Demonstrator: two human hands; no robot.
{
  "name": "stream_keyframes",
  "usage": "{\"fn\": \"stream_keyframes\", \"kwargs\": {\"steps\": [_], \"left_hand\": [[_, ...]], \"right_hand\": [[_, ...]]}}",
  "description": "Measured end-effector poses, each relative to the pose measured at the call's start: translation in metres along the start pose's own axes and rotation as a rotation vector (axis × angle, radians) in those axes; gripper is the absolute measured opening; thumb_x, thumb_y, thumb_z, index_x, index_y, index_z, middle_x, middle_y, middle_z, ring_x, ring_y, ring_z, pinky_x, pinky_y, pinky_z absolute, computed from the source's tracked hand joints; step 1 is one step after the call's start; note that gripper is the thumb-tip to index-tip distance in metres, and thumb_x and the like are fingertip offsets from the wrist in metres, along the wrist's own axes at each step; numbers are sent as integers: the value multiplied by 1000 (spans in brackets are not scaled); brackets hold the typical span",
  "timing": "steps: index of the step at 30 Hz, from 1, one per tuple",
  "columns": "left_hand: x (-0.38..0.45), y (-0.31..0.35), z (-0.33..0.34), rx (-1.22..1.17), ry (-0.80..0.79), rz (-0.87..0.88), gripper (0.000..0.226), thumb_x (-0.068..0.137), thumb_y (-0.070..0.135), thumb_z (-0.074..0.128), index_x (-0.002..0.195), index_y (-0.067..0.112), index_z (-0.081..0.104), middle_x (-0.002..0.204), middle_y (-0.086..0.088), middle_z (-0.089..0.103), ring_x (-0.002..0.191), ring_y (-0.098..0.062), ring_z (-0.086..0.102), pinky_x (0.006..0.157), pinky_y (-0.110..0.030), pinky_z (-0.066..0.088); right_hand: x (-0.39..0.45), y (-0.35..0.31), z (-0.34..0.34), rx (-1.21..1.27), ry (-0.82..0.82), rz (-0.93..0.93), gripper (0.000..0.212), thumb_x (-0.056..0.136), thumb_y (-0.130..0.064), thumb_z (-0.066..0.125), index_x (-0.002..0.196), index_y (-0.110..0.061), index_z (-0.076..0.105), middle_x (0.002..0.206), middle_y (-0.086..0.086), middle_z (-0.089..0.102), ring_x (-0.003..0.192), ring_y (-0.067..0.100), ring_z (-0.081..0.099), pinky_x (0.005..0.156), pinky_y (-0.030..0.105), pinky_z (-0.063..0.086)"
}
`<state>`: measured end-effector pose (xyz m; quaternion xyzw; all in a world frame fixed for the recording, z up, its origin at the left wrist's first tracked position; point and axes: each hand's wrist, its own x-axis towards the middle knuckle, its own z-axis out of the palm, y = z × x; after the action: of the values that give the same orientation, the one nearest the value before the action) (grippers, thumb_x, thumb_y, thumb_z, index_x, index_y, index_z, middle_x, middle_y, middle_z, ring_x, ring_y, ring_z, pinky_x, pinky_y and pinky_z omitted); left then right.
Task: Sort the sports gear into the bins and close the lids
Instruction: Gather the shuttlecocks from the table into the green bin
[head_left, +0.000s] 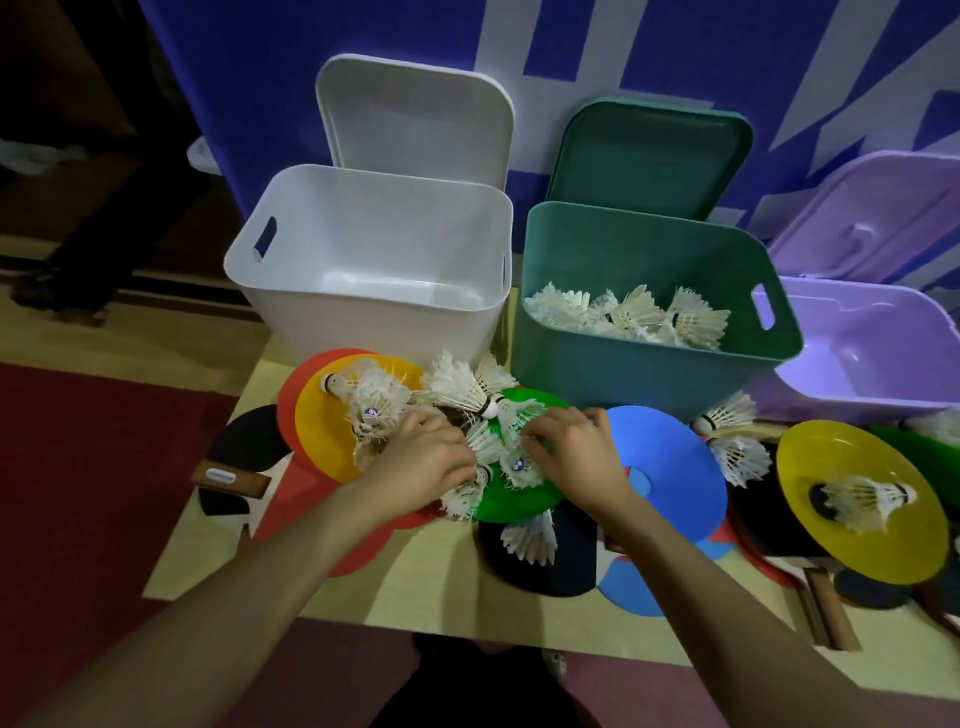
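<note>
We take the green bin (649, 358) as our landmark; it holds a layer of white shuttlecocks (631, 314), and its green lid (649, 156) leans upright behind it. To its left stands the white bin (374, 270), nothing showing inside, with its white lid (415, 119) propped behind. To its right sits the purple bin (872, 353). In front of the green bin, flat discs lie overlapping: a blue disc (670, 467), a green disc (511, 496) and a yellow disc (332, 421). On them is a heap of loose shuttlecocks (462, 389). Our left hand (421, 457) and right hand (576, 447) rest on that heap, fingers (540, 434) curled around shuttlecocks, gathering them.
</note>
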<state>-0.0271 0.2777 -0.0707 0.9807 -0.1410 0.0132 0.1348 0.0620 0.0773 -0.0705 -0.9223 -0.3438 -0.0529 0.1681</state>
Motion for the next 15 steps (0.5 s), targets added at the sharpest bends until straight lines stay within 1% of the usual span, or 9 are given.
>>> {"fn": "stream_keyframes", "kwargs": {"steps": [1,3,5,8,9,11,13,15], "left_hand": [[1,0,-1,-13,42,-3,39,85,49,39,79,27,71,78,13,64,83,-17,59,81,-30,22],[5,3,-10,-22,137,13,36,85,46,42,78,27,72,77,13,65,79,-15,59,80,-30,26],[13,7,-25,-30,253,62,31,86,42,47,78,25,72,79,12,66,82,-13,57,80,-30,29],[31,16,-56,-68,377,114,28,87,38,50,80,23,72,83,10,66,85,-12,55,81,-30,29],[39,19,-67,-75,412,117,27,87,38,50,80,22,72,83,9,66,85,-13,56,80,-30,29],[56,27,-87,-78,464,121,27,86,36,51,81,20,72,84,8,67,84,-17,59,80,-31,29],[75,34,-102,-74,514,128,27,86,34,51,82,18,72,84,6,67,83,-19,60,79,-31,29],[95,40,-114,-63,556,126,25,86,32,53,83,17,72,84,4,67,81,-21,60,77,-31,30]], "right_hand": [[0,0,-5,14,40,-19,10,80,-25,61,73,-22,68,72,-4,63,70,23,59,69,32,20],[1,-1,-19,60,90,-58,11,80,-27,61,74,-22,69,72,-5,62,68,22,59,71,32,24],[7,-1,-39,141,122,-48,13,82,-27,60,77,-19,69,73,-5,61,71,21,59,73,31,28],[20,-1,-73,331,164,-18,11,84,-26,61,80,-18,69,76,-8,60,74,15,58,74,33,40],[24,-1,-84,401,188,-18,9,84,-24,63,82,-17,69,76,-9,59,73,12,57,73,31,44],[32,2,-105,495,248,-19,7,84,-19,66,83,-12,69,77,-7,58,72,8,56,72,23,45],[39,9,-120,539,302,-15,5,84,-14,66,83,-10,68,78,-2,60,73,8,56,72,21,44],[47,18,-132,535,355,-17,3,85,-12,66,82,-11,68,77,1,61,72,5,55,71,18,43]]}}
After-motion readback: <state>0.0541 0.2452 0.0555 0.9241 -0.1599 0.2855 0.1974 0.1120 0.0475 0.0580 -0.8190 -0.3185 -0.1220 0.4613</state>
